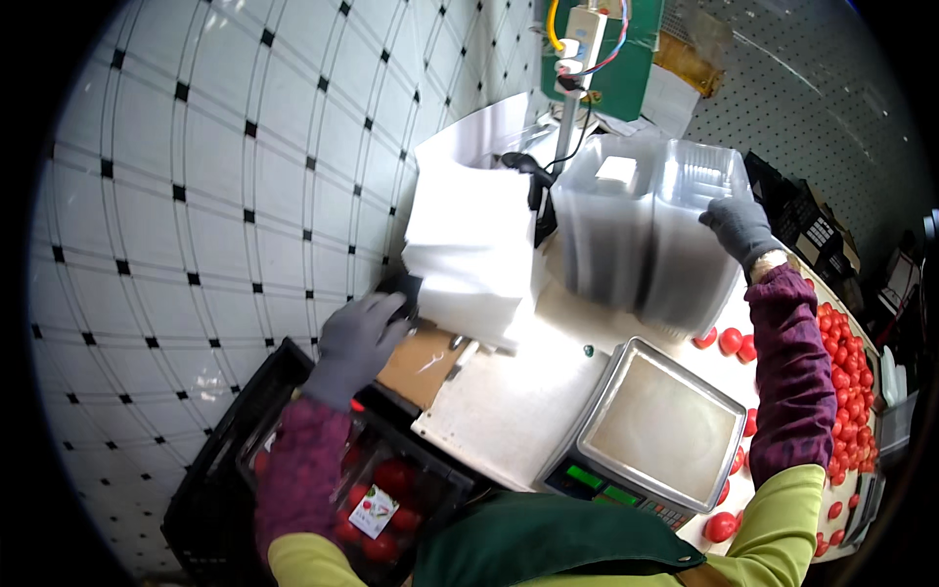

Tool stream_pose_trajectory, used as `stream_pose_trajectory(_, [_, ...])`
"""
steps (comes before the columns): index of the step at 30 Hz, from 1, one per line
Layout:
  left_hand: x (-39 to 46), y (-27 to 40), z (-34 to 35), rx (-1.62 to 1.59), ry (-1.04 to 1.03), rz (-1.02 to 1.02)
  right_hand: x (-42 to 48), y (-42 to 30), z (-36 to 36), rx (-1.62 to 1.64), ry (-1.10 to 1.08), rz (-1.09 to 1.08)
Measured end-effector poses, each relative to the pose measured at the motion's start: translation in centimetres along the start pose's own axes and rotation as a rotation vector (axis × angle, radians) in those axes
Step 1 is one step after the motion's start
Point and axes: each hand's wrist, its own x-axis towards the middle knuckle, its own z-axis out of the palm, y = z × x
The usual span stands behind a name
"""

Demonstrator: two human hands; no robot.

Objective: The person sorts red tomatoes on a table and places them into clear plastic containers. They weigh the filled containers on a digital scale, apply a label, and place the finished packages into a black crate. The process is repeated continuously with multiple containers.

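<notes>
My left hand (356, 345), in a grey glove, hovers at the table's left edge with its fingers apart, slightly blurred. Beside its fingertips are a dark object (400, 290), too blurred to name, and a piece of brown cardboard (418, 367). My right hand (737, 227), also gloved in grey, reaches to the near right corner of a tall stack of clear plastic containers (693, 264). Its fingers curl at the rim of the top container (700, 172). Another nested stack of clear containers (605, 242) stands directly to the left.
A digital scale (660, 425) with a bare metal pan stands before me. White sheets (473, 242) are piled left of the containers. Loose tomatoes (843, 389) cover the right side. At lower left, a black crate (220, 477) holds labelled packs of tomatoes (381, 499). A power strip (583, 48) hangs on a pole.
</notes>
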Motion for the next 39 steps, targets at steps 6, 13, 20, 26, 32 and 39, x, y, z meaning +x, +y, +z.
stream_pose_trajectory(6, [16.0, -1.4, 9.8, 0.069, -0.061, 0.013, 2.5, 0.0, -1.8, 0.118, -0.071, 0.059])
stream_pose_trajectory(13, [18.9, 1.6, 12.6, 0.26, -0.333, -0.164, 2.2, 1.3, -5.1, -0.063, 0.187, 0.046])
stream_pose_trajectory(20, [18.8, -5.9, 14.4, -0.892, 0.064, -0.257, -21.0, -2.0, -7.1, 0.032, 0.384, -0.226])
stream_pose_trajectory(26, [13.7, 12.7, 6.3, -1.083, -0.415, 0.084, -36.0, -8.1, 2.7, 0.332, 0.001, 0.02])
stream_pose_trajectory(32, [4.0, 33.3, 11.7, -0.634, -0.583, 0.784, -40.2, -9.1, 6.5, 0.332, 0.003, 0.081])
stream_pose_trajectory(39, [-2.8, 39.4, 22.0, -0.216, -0.674, 0.791, -44.0, -6.4, 6.8, 0.586, 0.269, 0.125])
